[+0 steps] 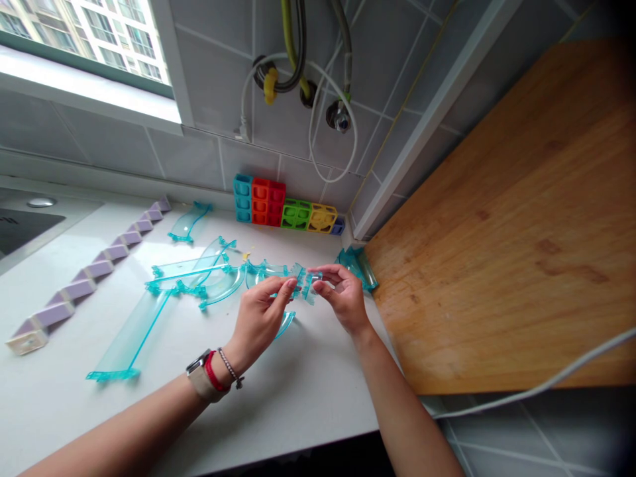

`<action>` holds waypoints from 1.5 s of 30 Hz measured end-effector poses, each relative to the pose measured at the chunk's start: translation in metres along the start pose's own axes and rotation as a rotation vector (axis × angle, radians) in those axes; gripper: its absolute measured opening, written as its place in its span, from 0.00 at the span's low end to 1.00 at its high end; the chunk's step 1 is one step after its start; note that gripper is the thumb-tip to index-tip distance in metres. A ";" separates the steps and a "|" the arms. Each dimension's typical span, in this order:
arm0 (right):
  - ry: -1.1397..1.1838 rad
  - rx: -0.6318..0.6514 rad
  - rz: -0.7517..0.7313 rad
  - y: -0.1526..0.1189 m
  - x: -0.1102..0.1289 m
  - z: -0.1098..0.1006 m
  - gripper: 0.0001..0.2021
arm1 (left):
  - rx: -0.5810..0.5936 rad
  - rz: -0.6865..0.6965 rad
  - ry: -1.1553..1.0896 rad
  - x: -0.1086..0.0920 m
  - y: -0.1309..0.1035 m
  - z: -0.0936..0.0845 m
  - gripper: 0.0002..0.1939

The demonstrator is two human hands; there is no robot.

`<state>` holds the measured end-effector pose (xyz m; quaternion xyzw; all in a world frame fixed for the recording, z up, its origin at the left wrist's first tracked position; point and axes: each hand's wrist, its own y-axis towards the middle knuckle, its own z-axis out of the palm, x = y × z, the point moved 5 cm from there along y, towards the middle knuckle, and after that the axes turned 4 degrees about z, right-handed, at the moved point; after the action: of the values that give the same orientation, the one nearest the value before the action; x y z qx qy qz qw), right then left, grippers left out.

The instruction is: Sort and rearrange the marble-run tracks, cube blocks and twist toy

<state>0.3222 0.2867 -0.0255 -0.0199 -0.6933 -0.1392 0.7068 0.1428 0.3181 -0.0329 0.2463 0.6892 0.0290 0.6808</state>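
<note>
Between my two hands is a small clear teal plastic track connector (307, 281), seemingly made of parts with toothed edges. My left hand (263, 315) pinches its left side, thumb and forefinger pressed together. On its right side, my right hand (342, 296) grips it between thumb and fingers. Just behind my left hand lie curved teal track pieces (224, 286). A long straight teal track piece (132, 331) slants across the counter to the left. Part of a curved piece (285, 324) shows beneath my left hand, the rest hidden.
A zigzag lilac and cream strip (94, 270) lies along the left of the white counter (318, 397). Colourful cube blocks (285, 204) line the tiled wall. More teal pieces (365, 268) rest against a wooden board (507, 252) at right. A white cable (536, 384) crosses below it.
</note>
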 end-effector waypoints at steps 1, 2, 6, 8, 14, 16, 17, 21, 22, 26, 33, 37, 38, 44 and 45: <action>0.013 -0.002 0.015 0.000 -0.002 0.001 0.18 | 0.005 0.001 0.000 0.001 0.000 0.000 0.16; 0.028 -0.006 0.033 0.000 -0.003 0.001 0.19 | 0.010 0.007 0.002 0.001 0.000 0.000 0.16; 0.105 -0.026 0.108 0.000 -0.007 0.002 0.20 | 0.039 0.070 0.058 -0.003 0.000 0.001 0.15; 0.130 -0.034 0.139 0.000 -0.007 0.002 0.20 | 0.043 0.108 0.091 -0.006 0.000 0.001 0.14; 0.148 -0.050 0.178 0.001 -0.009 0.002 0.21 | 0.033 0.166 0.116 -0.012 0.001 0.000 0.12; 0.153 -0.044 0.174 0.001 -0.009 0.002 0.21 | 0.040 0.173 0.112 -0.013 0.002 0.001 0.12; 0.156 -0.039 0.171 0.001 -0.009 0.002 0.21 | 0.041 0.180 0.112 -0.013 0.002 0.001 0.12; 0.170 -0.013 0.159 0.000 -0.008 0.002 0.20 | 0.038 0.214 0.103 -0.014 0.002 0.000 0.11; 0.174 -0.008 0.157 -0.001 -0.008 0.002 0.20 | 0.039 0.218 0.100 -0.014 0.002 0.000 0.11; 0.182 -0.005 0.160 0.000 -0.009 0.002 0.20 | 0.052 0.213 0.092 -0.015 0.003 0.000 0.12; 0.210 -0.062 0.236 0.001 -0.017 0.000 0.21 | 0.055 -0.051 -0.101 0.002 0.003 0.003 0.17; 0.247 -0.055 0.247 0.002 -0.016 -0.001 0.21 | 0.010 -0.228 -0.391 0.009 0.005 0.006 0.19; 0.268 -0.056 0.247 0.002 -0.016 -0.002 0.21 | -0.004 -0.260 -0.440 0.010 0.006 0.006 0.20; 0.425 -0.079 0.219 0.005 -0.015 -0.008 0.19 | -0.058 -0.490 -0.742 0.014 0.008 0.009 0.16; 0.431 -0.077 0.215 0.006 -0.015 -0.009 0.18 | -0.061 -0.530 -0.781 0.015 0.008 0.010 0.16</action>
<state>0.3322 0.2925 -0.0393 -0.0903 -0.5143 -0.0907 0.8480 0.1552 0.3277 -0.0440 0.0342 0.4196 -0.2201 0.8800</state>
